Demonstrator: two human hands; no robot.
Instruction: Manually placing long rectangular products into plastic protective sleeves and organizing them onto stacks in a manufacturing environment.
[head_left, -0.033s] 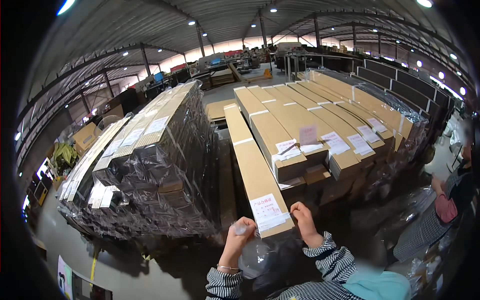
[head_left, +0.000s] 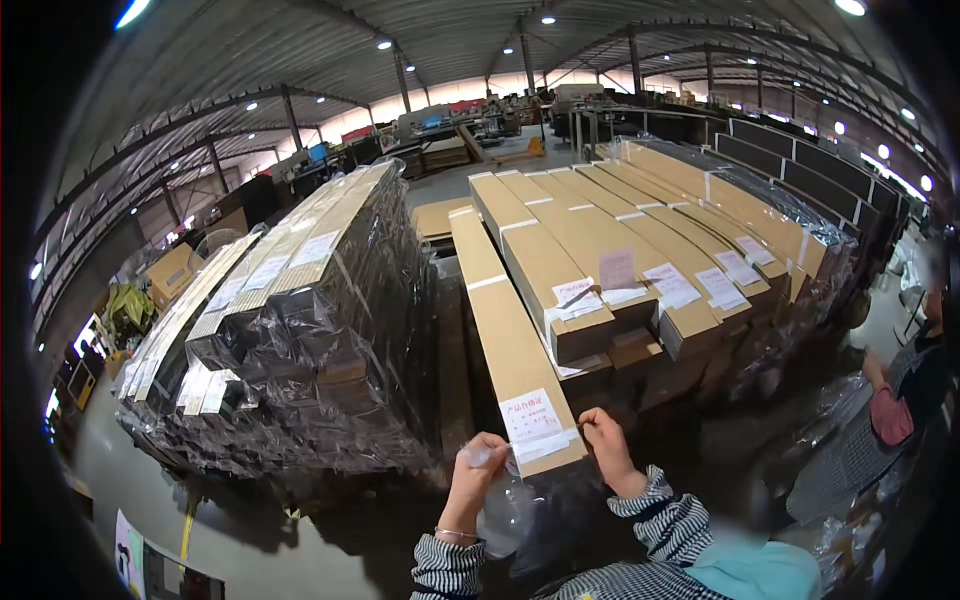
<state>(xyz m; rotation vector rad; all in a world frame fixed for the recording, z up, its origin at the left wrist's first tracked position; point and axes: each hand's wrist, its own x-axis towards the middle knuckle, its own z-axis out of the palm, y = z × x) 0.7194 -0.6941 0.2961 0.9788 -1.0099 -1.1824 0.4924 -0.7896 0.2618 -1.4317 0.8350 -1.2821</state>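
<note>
A long, narrow cardboard box (head_left: 500, 330) points toward me, a white paper label (head_left: 530, 415) with red print lying on its near end. Across the label's lower part runs a pale translucent strip (head_left: 545, 443). My left hand (head_left: 478, 470) is closed at the box's left edge, at the strip's left end, with a clear, crumpled-looking plastic piece (head_left: 480, 456) in its fingers. At the right edge my right hand (head_left: 608, 450) has its fingers curled together beside the strip's other end; what they pinch is too small to make out. Clear plastic (head_left: 507, 515) hangs below the left hand.
More labelled long boxes (head_left: 560, 240), bound with white bands, lie stacked at right. A plastic-wrapped stack (head_left: 330, 330) stands at left, with a dark gap between. Another person (head_left: 890, 410) is at far right, near loose clear plastic (head_left: 830, 410).
My right hand has shifted slightly down, along the box's right edge. The strip lies a little lower and flatter over the label. My left hand has barely moved.
</note>
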